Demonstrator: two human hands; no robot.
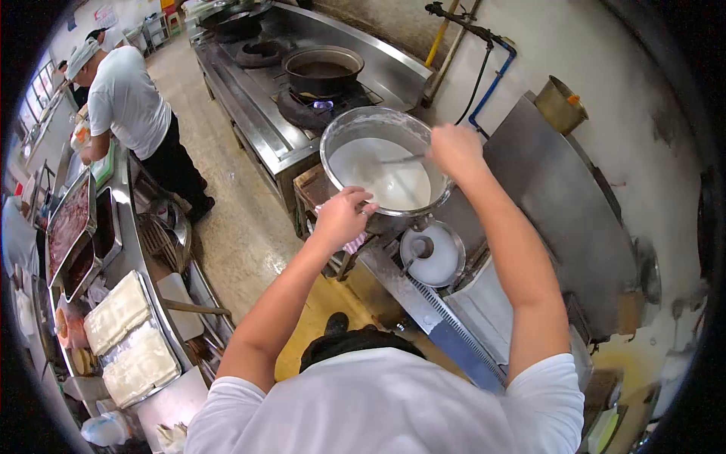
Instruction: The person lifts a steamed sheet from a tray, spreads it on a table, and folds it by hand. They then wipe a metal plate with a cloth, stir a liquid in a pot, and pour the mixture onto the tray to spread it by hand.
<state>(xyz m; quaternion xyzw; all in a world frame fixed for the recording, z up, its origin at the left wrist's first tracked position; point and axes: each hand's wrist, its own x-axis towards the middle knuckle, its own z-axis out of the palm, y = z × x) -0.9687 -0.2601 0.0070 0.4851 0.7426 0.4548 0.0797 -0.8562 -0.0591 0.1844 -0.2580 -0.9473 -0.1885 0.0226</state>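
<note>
A large metal bowl [327, 155] holds a white liquid [389, 178] and stands at the end of the stove counter. My left hand [344, 219] grips its near-left rim, with the thumb and fingers at the edge. Above the right rim, my right hand [456, 155] is closed around a slim metal utensil [404, 159] that reaches down into the liquid. The utensil's lower end is blurred and sunk, so its kind cannot be made out. Below the bowl sits a smaller pot [439, 265] of white liquid with a ladle [420, 248] in it. A striped cloth [354, 244] hangs under my left hand.
A wide pan [323, 72] stands over a lit burner [323, 104] beyond the bowl. Left across the aisle, a counter carries trays of reddish food [72, 227] and pale slabs [117, 314]. A co-worker [128, 98] bends over that counter. A brass-coloured pot [561, 104] rests at upper right.
</note>
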